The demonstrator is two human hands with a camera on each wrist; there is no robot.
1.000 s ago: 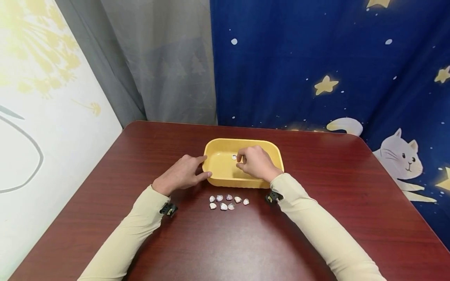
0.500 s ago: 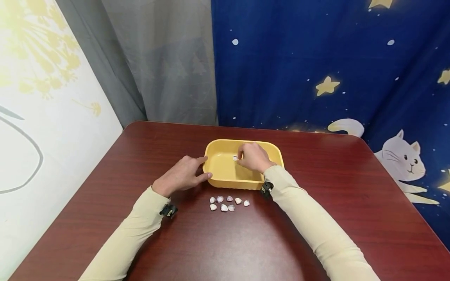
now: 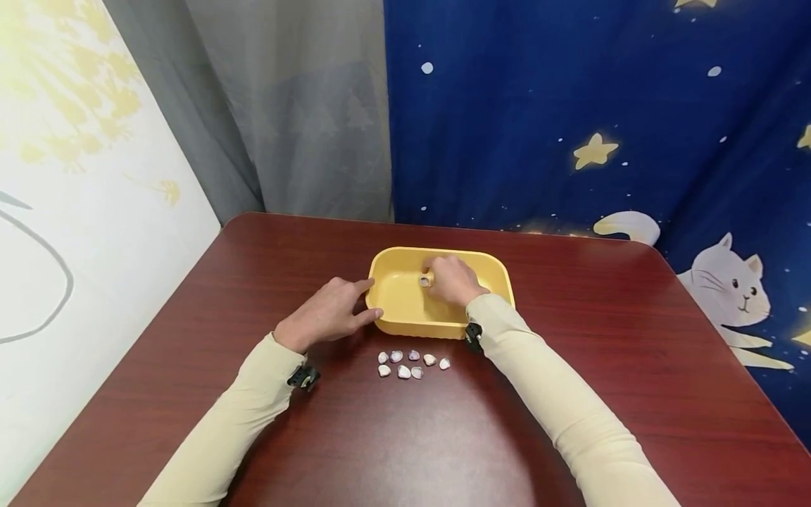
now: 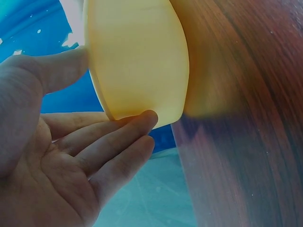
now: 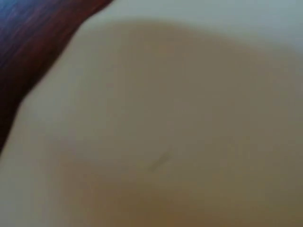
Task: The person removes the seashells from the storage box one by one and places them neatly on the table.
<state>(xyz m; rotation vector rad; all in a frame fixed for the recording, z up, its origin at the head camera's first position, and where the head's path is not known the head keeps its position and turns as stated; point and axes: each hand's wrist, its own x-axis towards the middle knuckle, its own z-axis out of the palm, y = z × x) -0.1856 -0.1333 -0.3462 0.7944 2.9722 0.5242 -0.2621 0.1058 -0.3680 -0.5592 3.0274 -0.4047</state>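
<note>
A yellow plastic tub (image 3: 399, 329) stands on the table. My left hand (image 3: 326, 315) spans its left end with fingers extended, thumb and forefinger touching the rim; in the left wrist view more fingertips touch the outer wall. My right hand (image 3: 455, 279) reaches down inside the tub, fingers curled at a small pale seashell (image 3: 424, 282) that shows between forefinger and thumb. In front of the tub several small white and purplish seashells (image 3: 404, 372) lie in two loose rows. The right wrist view is filled by the blurred pale sleeve (image 5: 165, 94), hiding that hand.
The dark red wooden table (image 3: 608, 352) extends on every side of the tub. Behind it hang a grey curtain (image 3: 317, 127) and a blue one (image 3: 494, 127) with stars and a cat. A white patterned panel (image 3: 95, 246) borders the left edge.
My right hand has lowered and moved slightly left, bringing its fingers round the seashell in the tub. The left hand stays at the tub's end. The shells on the table are unmoved.
</note>
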